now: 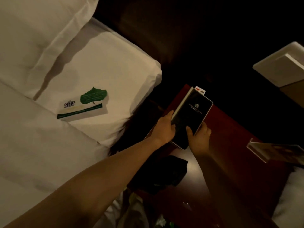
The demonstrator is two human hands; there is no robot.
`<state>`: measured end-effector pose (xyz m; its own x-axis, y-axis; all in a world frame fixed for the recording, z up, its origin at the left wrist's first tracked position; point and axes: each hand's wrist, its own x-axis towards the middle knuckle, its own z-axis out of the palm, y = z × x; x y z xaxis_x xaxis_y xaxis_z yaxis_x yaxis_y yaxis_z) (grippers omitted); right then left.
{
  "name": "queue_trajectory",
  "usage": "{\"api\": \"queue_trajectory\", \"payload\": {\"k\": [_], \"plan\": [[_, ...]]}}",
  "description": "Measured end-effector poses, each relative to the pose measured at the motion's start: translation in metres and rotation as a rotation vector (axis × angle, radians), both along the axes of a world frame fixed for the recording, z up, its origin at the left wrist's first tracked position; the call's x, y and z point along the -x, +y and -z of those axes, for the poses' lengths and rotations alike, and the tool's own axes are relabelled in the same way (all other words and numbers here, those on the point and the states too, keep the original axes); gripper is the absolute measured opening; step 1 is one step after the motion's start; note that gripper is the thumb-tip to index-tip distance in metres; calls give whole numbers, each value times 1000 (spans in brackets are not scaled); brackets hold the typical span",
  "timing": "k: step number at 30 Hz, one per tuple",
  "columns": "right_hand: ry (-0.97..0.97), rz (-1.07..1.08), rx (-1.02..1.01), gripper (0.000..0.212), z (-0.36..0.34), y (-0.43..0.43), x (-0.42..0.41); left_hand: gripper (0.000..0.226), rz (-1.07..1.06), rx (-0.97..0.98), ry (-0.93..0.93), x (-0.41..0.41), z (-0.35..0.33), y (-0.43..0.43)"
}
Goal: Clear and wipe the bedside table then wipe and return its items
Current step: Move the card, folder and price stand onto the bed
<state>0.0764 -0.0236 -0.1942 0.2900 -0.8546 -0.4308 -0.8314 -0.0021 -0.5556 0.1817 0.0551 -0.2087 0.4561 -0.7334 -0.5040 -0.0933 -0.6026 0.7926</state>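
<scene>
Clearing appears partial: fingers of left hand [166, 127] and right hand [199, 134] grasp the dark rectangular folder [192, 112] over the red-brown wooden surface [230, 142]; clear acrylic stand [263, 151] not yet removed

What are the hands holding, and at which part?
A dark folder: the left hand grips its left edge, the right hand its near right corner.

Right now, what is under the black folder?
Around the black folder the reddish bedside table shows, and a small white card pokes out past its far edge. The folder itself hides whatever else lies beneath.
</scene>
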Motion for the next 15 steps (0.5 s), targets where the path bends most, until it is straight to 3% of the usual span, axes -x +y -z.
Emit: {"api": "queue_trajectory", "payload": {"k": [6, 15], "plan": [[-78, 132, -138, 45, 13, -12, -1, 63, -40, -18, 22, 6, -7, -11], [-243, 267, -285, 49, 19, -17, 2, 47, -214, 77, 14, 19, -9, -19]]}}
